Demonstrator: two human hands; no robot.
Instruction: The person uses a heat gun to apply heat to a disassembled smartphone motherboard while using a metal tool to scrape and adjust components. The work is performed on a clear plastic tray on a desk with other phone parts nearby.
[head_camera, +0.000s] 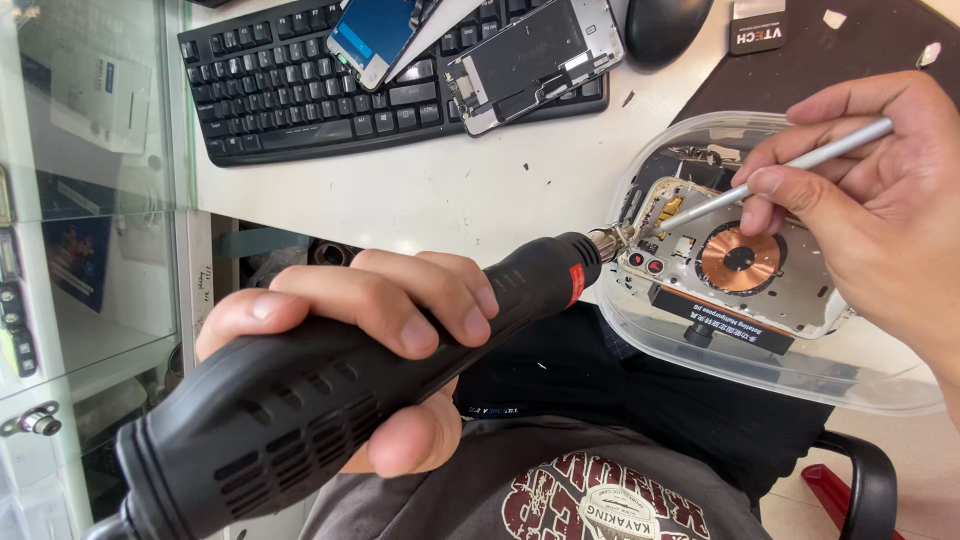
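Two hands work over an opened phone (735, 270) at the right of the frame. The phone lies back-up inside a clear plastic tray (800, 370), showing a copper-coloured coil, small metal parts and a black strip along its lower edge. The left hand (380, 330) wraps tightly around a thick black hot-air tool (330, 390), whose metal tip meets the phone's upper left corner. The right hand (880, 210) pinches a thin silver tool (780, 175) between thumb and fingers, its point set down just beside the hot-air tip.

The tray juts over the white desk's (470, 190) front edge, above the person's lap. Open desk surface lies to the left of the tray, toward the middle of the frame. A black keyboard (290, 90) at the upper left carries two more phone parts (530, 55), well apart from the tray. A glass cabinet (80, 200) closes off the left edge.
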